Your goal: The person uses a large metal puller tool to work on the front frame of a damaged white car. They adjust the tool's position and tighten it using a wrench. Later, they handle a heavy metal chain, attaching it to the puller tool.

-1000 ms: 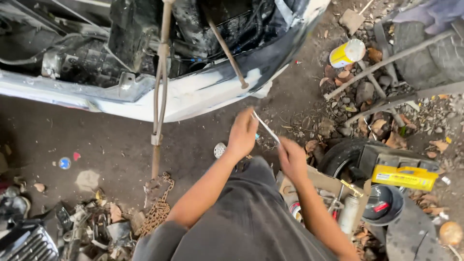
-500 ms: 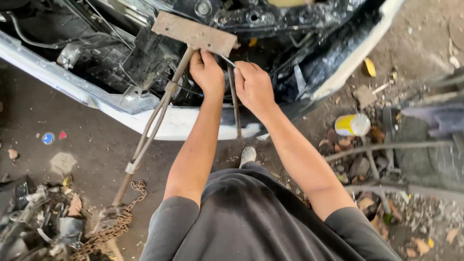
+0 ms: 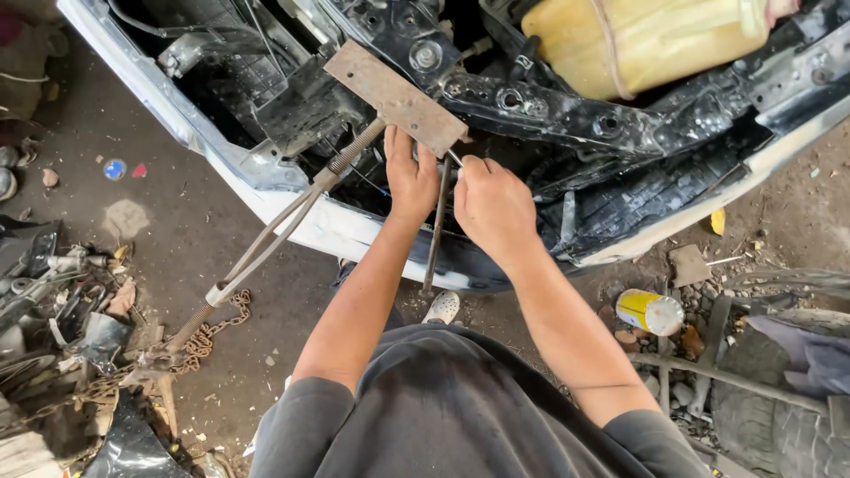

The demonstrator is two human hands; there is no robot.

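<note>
Two bare hands work close together at the stripped front of a car, just under a rusty flat steel plate (image 3: 396,97) that lies tilted across the black front frame (image 3: 567,106). That plate is a brown, pitted rectangle with small holes near its corners, and a threaded rod (image 3: 354,149) meets its lower edge and runs down-left into a pair of thin grey bars (image 3: 266,243) that end near a rusted chain (image 3: 212,332) on the dirt floor. The left hand (image 3: 410,177) reaches up with its fingers flat against the plate's underside edge, not wrapped round anything that shows. The right hand (image 3: 492,204) sits just beside it, curled shut on a slim metal tool (image 3: 454,159) whose tip pokes out toward the plate; what kind of tool it is cannot be told. A straight rusty rod (image 3: 435,232) hangs down between the two wrists. Behind the frame sits a yellowed plastic tank (image 3: 637,40). The white bumper skin (image 3: 292,212) curves beneath the opening. A yellow and white can (image 3: 649,312) lies on its side among stones at the right, near an old tyre (image 3: 779,434).
</note>
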